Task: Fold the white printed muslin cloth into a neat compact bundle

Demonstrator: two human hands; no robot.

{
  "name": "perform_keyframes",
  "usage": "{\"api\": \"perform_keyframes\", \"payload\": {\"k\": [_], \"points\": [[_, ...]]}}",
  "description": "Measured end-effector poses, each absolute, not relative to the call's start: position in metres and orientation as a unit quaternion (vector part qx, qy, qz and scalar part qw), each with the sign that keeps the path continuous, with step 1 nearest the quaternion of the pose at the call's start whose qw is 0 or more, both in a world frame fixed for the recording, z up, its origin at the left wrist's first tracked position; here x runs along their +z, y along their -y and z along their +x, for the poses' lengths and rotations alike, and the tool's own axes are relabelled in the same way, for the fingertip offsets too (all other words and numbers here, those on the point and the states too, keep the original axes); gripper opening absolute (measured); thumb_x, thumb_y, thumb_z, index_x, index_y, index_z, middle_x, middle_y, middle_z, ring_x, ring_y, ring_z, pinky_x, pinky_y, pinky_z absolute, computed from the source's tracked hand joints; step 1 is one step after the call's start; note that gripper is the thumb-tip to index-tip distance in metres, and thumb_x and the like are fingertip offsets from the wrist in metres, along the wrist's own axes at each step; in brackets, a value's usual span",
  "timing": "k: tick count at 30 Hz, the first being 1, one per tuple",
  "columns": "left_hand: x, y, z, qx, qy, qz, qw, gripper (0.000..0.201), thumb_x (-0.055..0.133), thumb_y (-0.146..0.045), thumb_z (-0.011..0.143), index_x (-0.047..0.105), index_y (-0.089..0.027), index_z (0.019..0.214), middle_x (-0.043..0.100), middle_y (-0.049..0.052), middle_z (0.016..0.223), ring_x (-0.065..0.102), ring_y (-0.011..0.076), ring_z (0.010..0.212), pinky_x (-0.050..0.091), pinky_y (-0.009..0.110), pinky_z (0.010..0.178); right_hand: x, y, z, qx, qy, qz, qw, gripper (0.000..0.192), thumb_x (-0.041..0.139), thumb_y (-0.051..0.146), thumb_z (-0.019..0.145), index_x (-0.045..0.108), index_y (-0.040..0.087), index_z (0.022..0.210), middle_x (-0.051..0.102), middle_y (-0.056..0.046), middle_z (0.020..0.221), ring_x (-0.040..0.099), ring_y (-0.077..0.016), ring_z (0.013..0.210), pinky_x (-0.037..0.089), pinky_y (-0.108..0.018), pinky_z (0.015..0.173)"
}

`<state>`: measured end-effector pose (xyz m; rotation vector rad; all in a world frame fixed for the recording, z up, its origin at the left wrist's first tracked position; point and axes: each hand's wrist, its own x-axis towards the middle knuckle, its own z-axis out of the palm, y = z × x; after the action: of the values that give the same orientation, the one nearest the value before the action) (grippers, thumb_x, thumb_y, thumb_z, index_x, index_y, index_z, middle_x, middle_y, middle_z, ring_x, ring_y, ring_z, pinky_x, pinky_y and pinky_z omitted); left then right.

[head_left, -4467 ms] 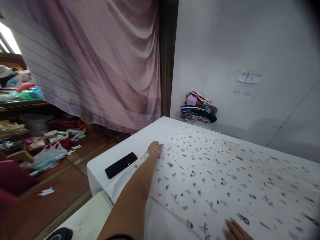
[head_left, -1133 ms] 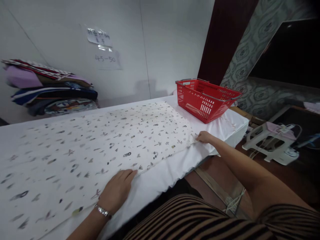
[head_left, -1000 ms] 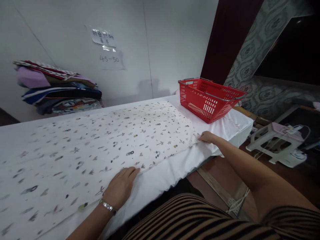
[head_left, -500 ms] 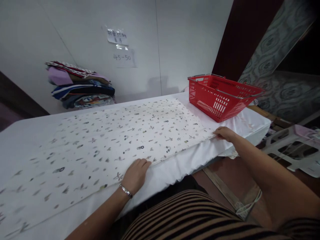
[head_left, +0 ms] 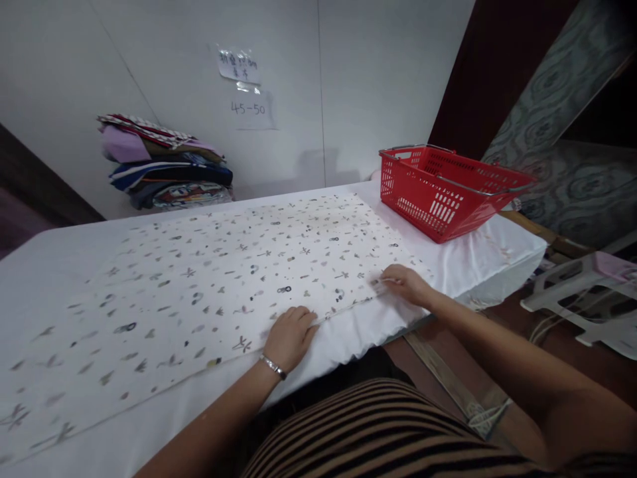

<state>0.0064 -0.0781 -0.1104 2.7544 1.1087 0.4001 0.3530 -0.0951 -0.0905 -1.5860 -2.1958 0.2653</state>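
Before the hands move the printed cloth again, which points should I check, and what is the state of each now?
1. Left hand on the near edge of the printed cloth: ok, it lies flat there.
2. Right hand has the cloth's right end: ok, fingers pinch it near the corner.
3. Cloth flat, without big wrinkles: ok.
4. Red basket off the cloth: ok, it stands apart to the right.
5. Folded stack off the cloth: ok, by the wall.
6. Far left end of the cloth: cannot tell, out of view.
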Motion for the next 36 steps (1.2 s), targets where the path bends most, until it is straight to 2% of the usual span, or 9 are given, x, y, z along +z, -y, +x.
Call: {"api": "perform_keyframes", "payload": {"k": [2,5,11,14,17,20,25,31,36], "points": [[-0.110,0.077,0.014,0.124,-0.373,0.917,0.071,0.020,0.043,-0.026,0.089,0.060,-0.019,0.097,0.058,0.006,0.094,0.050,0.0197,0.088,0.043,0.035,0.078,-0.092,0.093,0.324,0.114,0.838,-0.491,0.209,0.020,0.049,0.027,0.088,0.066,0.019,0.095,0.064,-0.007,0.098,0.055,-0.0184,0.096,0.044,-0.032,0.086],[-0.110,0.075,0.020,0.110,-0.382,0.915,0.068,0.020,0.043,-0.024,0.089,0.062,-0.018,0.094,0.058,0.006,0.092,0.050,0.0195,0.086,0.043,0.034,0.078,-0.099,0.088,0.300,0.114,0.867,-0.446,0.189,0.020,0.050,0.027,0.089,0.067,0.020,0.096,0.063,-0.008,0.100,0.054,-0.0187,0.096,0.044,-0.032,0.084],[-0.113,0.074,0.020,0.120,-0.386,0.911,0.079,0.027,0.038,-0.024,0.092,0.064,-0.018,0.093,0.059,0.006,0.090,0.050,0.0184,0.084,0.043,0.033,0.077,-0.113,0.079,0.299,0.115,0.868,-0.447,0.183,0.019,0.049,0.022,0.089,0.068,0.020,0.091,0.063,-0.007,0.097,0.054,-0.0174,0.091,0.045,-0.030,0.079],[-0.115,0.073,0.022,0.131,-0.396,0.903,0.100,0.022,0.042,-0.024,0.090,0.064,-0.019,0.091,0.059,0.005,0.089,0.051,0.0183,0.085,0.043,0.033,0.078,-0.111,0.081,0.299,0.122,0.869,-0.446,0.177,0.023,0.045,0.023,0.091,0.067,0.018,0.086,0.062,-0.007,0.092,0.054,-0.0171,0.090,0.045,-0.029,0.079],[-0.114,0.077,0.026,0.127,-0.422,0.890,0.119,0.014,0.052,-0.023,0.084,0.064,-0.018,0.090,0.060,0.006,0.092,0.052,0.0187,0.088,0.043,0.033,0.080,-0.110,0.088,0.299,0.108,0.870,-0.452,0.164,0.029,0.038,0.026,0.093,0.064,0.017,0.081,0.061,-0.007,0.084,0.054,-0.0180,0.086,0.045,-0.031,0.078],[-0.111,0.080,0.031,0.120,-0.445,0.875,0.146,0.012,0.057,-0.025,0.080,0.065,-0.019,0.088,0.062,0.004,0.092,0.054,0.0188,0.089,0.043,0.033,0.080,-0.116,0.092,0.308,0.109,0.873,-0.448,0.161,0.030,0.036,0.030,0.093,0.062,0.020,0.082,0.061,-0.007,0.087,0.055,-0.0197,0.085,0.046,-0.034,0.077],[-0.118,0.079,0.034,0.123,-0.453,0.867,0.166,0.014,0.057,-0.032,0.079,0.065,-0.020,0.078,0.063,0.002,0.083,0.055,0.0178,0.084,0.043,0.031,0.075,-0.128,0.079,0.320,0.138,0.880,-0.435,0.128,0.026,0.045,0.043,0.087,0.065,0.027,0.081,0.065,-0.006,0.091,0.061,-0.0226,0.083,0.050,-0.036,0.075],[-0.126,0.086,0.031,0.130,-0.437,0.881,0.123,0.020,0.052,-0.036,0.084,0.062,-0.019,0.082,0.062,0.003,0.088,0.054,0.0163,0.084,0.042,0.031,0.075,-0.133,0.074,0.283,0.125,0.902,-0.388,0.141,0.031,0.049,0.051,0.083,0.066,0.031,0.098,0.065,-0.007,0.105,0.062,-0.0250,0.094,0.053,-0.037,0.079],[-0.125,0.095,0.013,0.116,-0.431,0.894,0.038,0.021,0.050,-0.037,0.085,0.061,-0.019,0.091,0.060,0.005,0.096,0.052,0.0188,0.090,0.041,0.033,0.072,-0.131,0.071,0.236,0.114,0.923,-0.340,0.139,0.031,0.045,0.047,0.087,0.066,0.027,0.099,0.064,-0.008,0.101,0.061,-0.0231,0.090,0.052,-0.036,0.077]]}}
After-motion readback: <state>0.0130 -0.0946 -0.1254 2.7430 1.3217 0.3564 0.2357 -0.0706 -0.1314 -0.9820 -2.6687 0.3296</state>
